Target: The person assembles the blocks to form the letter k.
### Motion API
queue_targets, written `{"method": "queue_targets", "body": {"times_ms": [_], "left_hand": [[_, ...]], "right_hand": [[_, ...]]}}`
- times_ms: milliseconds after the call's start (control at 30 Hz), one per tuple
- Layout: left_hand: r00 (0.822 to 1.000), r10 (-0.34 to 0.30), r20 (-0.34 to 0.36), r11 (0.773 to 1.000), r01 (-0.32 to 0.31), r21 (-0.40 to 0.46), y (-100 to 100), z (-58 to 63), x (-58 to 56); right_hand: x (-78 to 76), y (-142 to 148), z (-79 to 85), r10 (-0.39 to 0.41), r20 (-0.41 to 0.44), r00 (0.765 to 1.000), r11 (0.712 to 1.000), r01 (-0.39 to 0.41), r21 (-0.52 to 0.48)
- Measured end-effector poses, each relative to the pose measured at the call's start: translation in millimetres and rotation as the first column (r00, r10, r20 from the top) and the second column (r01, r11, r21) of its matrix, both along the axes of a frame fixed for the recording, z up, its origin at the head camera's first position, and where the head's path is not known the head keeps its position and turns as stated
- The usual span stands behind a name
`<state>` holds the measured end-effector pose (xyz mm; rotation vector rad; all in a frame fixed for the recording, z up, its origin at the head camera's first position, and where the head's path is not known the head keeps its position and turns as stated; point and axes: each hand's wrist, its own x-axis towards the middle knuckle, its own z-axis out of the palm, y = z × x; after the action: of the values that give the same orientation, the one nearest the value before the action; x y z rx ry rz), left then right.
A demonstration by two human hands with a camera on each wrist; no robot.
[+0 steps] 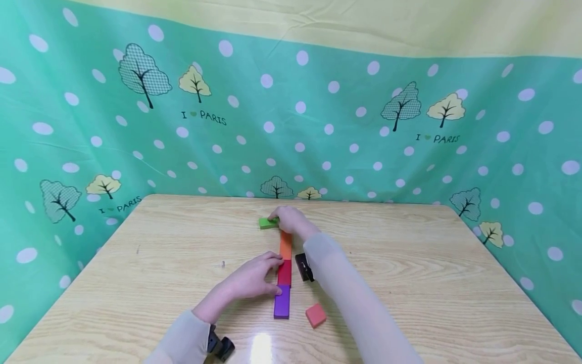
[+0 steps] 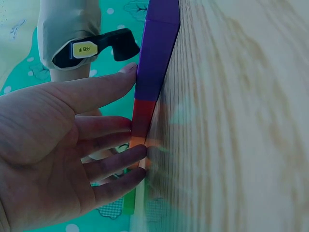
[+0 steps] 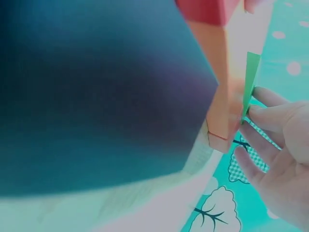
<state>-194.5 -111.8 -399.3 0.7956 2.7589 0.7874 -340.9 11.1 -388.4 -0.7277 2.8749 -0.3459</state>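
A purple block (image 1: 282, 303), a red block (image 1: 284, 273) and an orange block (image 1: 285, 246) lie end to end in a line on the table. My left hand (image 1: 250, 275) rests at the line's left side, thumb against the purple block and fingers, fairly straight, touching the blocks beyond. At the far end, my right hand (image 1: 291, 221) pinches a green block (image 1: 265, 224) lying crosswise. The right wrist view shows the green block (image 3: 251, 77) between thumb and fingers, beside the orange block (image 3: 217, 92). A loose coral block (image 1: 316, 315) lies right of the purple one.
The wood-grain table (image 1: 409, 283) ends at a dotted green curtain (image 1: 318, 126) behind. Black wrist cameras sit at both sleeves; the right one (image 1: 303, 268) is close to the line. A blurred dark blue shape (image 3: 96, 106) fills much of the right wrist view.
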Motion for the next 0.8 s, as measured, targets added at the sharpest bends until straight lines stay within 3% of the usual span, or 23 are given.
{"method": "queue_targets", "body": {"times_ms": [600,800], "left_hand": [[1.0,0.004,-0.004,1.0,-0.004,-0.01,1,-0.5,0.5],[1.0,0.008,-0.003,1.0,-0.008,-0.015,0,-1.7,-1.0]], "right_hand": [[-4.8,8,3.3,-0.039,0.11,0.993,0.999,0.038,0.004],[-9.5,12,1.7,-0.04,0.096,0.995,0.999,0.038,0.023]]}}
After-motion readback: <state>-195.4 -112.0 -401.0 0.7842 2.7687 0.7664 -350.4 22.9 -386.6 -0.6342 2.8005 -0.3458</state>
